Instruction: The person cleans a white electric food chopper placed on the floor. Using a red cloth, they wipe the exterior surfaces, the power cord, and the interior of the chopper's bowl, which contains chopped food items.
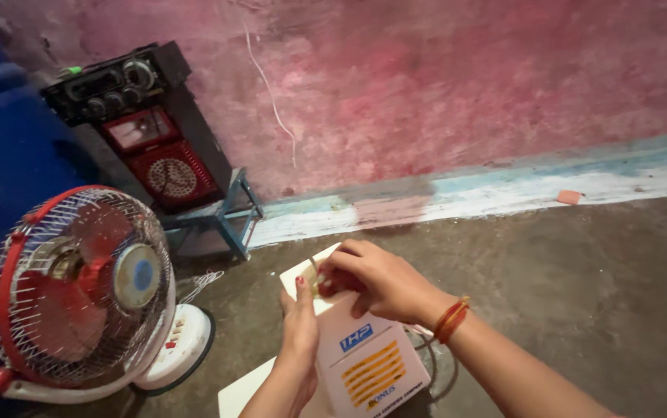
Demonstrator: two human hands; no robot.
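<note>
Right hand [380, 282] curls over the top end of a white box [364, 356], fingers pinched shut on a small pale part there; what the part is, can't tell. Left hand [300, 325] lies along the box's left side, fingers closed up to the same spot, steadying. Box rests on the floor [581, 294], well out from the wall, blue and yellow panels on its face. Looks rigid, likely plastic or metal casing, probably moderate weight; best gripped by its long sides. Contents not visible. Thin cable [426, 348] by its right side. Red-bladed fan [78, 286] stands left; black-red speaker [147, 131] against the pink wall [465, 85].
</note>
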